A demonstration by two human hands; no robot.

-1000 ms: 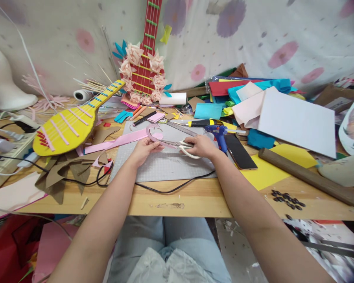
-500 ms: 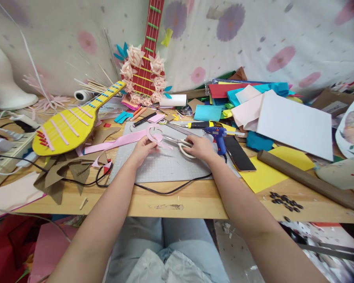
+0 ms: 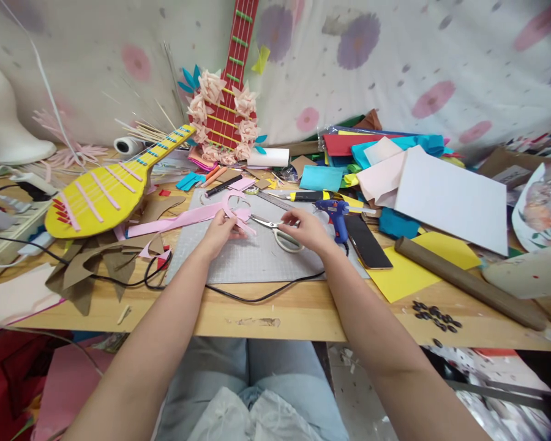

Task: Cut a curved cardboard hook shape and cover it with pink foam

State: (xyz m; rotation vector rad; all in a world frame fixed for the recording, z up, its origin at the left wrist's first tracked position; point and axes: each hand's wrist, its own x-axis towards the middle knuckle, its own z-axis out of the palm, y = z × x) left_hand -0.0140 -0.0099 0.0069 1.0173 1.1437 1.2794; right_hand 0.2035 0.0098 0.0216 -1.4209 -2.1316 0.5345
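My left hand (image 3: pixel 221 233) is closed on a cut piece of pink paper (image 3: pixel 235 212) with a curved edge, held just above the grey cutting mat (image 3: pixel 239 263). In my right hand (image 3: pixel 303 226) are the white-handled scissors (image 3: pixel 286 241), their blades pointing left at the pink piece. The blade tips are close to the paper; whether they touch it I cannot tell. A long pink paper strip (image 3: pixel 174 223) lies to the left of my left hand. The blue glue gun (image 3: pixel 334 214) rests just right of my right hand.
A black phone (image 3: pixel 368 242) and a brown roll (image 3: pixel 468 282) lie to the right. Small dark beads (image 3: pixel 436 316) sit near the front edge. A yellow paper lute (image 3: pixel 101 199) stands left, a red flowered one (image 3: pixel 224 119) behind. A black cord (image 3: pixel 257 299) crosses the front.
The scissors have shifted slightly left and their blades look closer together. The pink piece has turned a little in my left hand. The whole view has drifted slightly.
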